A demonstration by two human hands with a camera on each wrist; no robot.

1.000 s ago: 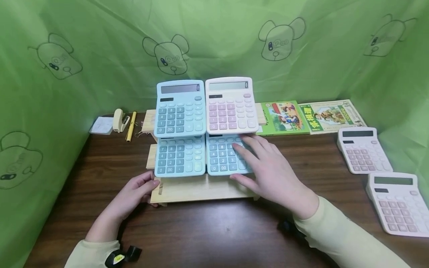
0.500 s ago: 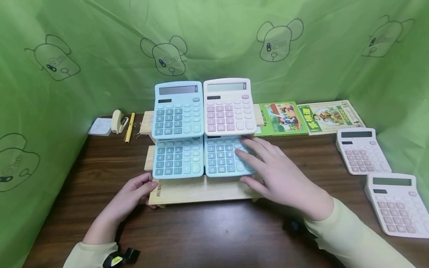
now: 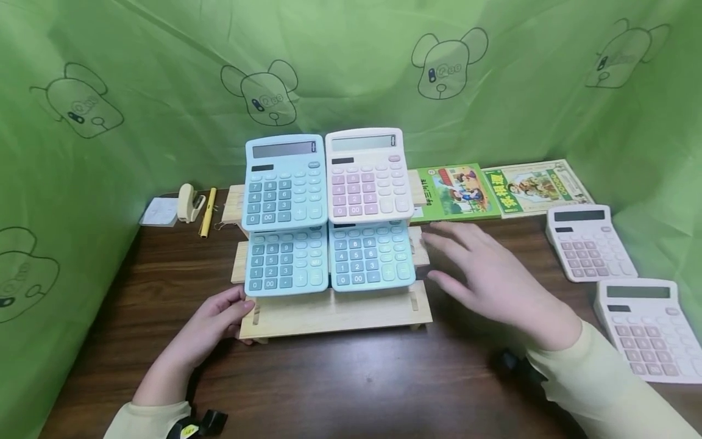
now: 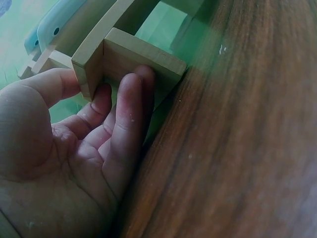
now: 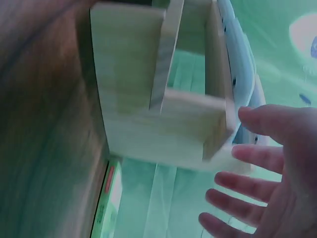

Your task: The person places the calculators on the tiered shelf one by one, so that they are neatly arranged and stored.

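Note:
A tiered wooden stand (image 3: 334, 311) holds a blue calculator (image 3: 282, 180) and a pink calculator (image 3: 366, 174) on top. Two more blue calculators (image 3: 286, 261) (image 3: 372, 255) sit on the tier below. My left hand (image 3: 222, 314) grips the stand's front left corner; in the left wrist view the thumb and fingers (image 4: 129, 99) press against the corner block (image 4: 138, 57). My right hand (image 3: 485, 274) hovers just right of the stand with fingers spread and holds nothing. The right wrist view shows those spread fingers (image 5: 257, 153) beside the stand's end (image 5: 163, 124).
Two pink calculators (image 3: 589, 242) (image 3: 649, 326) lie at the table's right side. Two picture books (image 3: 455, 192) (image 3: 534, 186) lie behind the stand on the right. A stapler (image 3: 186, 202), a yellow pen (image 3: 206, 211) and a paper note (image 3: 159, 211) sit at the back left. Green cloth surrounds the table.
My right hand has come off the lower right blue calculator and moved right, away from the stand. My left hand has stayed on the stand's corner.

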